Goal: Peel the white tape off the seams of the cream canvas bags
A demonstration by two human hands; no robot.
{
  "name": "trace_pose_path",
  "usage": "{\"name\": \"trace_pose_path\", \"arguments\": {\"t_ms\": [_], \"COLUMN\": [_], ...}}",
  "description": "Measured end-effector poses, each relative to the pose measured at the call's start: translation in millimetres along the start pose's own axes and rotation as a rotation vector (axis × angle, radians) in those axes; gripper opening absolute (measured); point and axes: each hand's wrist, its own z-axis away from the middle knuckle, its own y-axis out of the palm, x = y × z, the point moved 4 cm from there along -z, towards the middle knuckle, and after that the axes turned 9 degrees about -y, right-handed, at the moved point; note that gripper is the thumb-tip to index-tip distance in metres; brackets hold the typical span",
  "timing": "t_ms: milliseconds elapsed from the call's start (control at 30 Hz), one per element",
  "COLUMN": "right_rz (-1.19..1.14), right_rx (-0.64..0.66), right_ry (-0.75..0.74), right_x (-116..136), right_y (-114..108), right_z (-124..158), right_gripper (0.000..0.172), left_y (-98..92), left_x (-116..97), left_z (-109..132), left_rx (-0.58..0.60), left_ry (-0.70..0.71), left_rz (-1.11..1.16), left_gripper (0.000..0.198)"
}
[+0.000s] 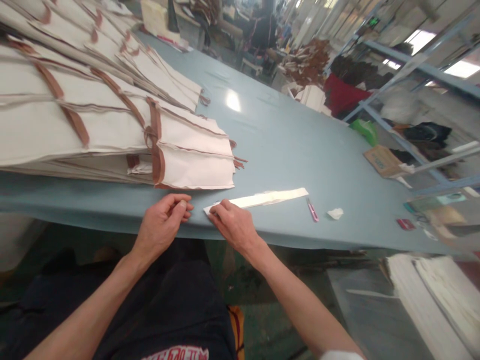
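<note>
A long off-white strip [268, 198] lies on the blue-green table near its front edge. My right hand [233, 222] pinches the strip's left end, with the fingertips low on the tabletop. Just left of it, my left hand [163, 220] hovers over the table edge, thumb and fingers drawn together. Whether anything small is between those fingers, I cannot make out. Above my left hand lies a pile of cream fabric pieces [195, 162] with brown trim [155, 142] and loose brown ties. A pink-handled cutter [312, 210] rests by the strip's right end.
A crumpled white scrap [335, 214] and a small dark red object [405, 224] lie on the table [262, 135] to the right. Shelving with a cardboard box [382, 161] stands along the right side. White stacked material [423, 300] sits below the table's right front. Another person [264, 32] is farther back.
</note>
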Motion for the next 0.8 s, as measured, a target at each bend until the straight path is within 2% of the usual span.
{"name": "trace_pose_path", "arguments": {"t_ms": [267,433,600,800], "right_rz": [-0.208,-0.386,-0.579,-0.829], "right_rx": [-0.116,-0.172,-0.204,-0.212], "right_ry": [0.114,0.198,0.241,0.259], "right_x": [-18,-29,-34,-37], "right_y": [6,8,9,9], "right_z": [11,9,6,8], "right_gripper": [0.025,0.028,0.027,0.034], "left_y": [0.5,4.3,19.7,45.5], "left_x": [4,-3,-15,-23], "left_z": [-1,2,10,4], "left_rx": [0.019,0.03,0.032,0.042], "left_ry": [0.013,0.058,0.156,0.248], "left_rz": [-0.054,-0.158,-0.329,-0.468], "left_gripper": [0.054,0.054,0.046,0.051]}}
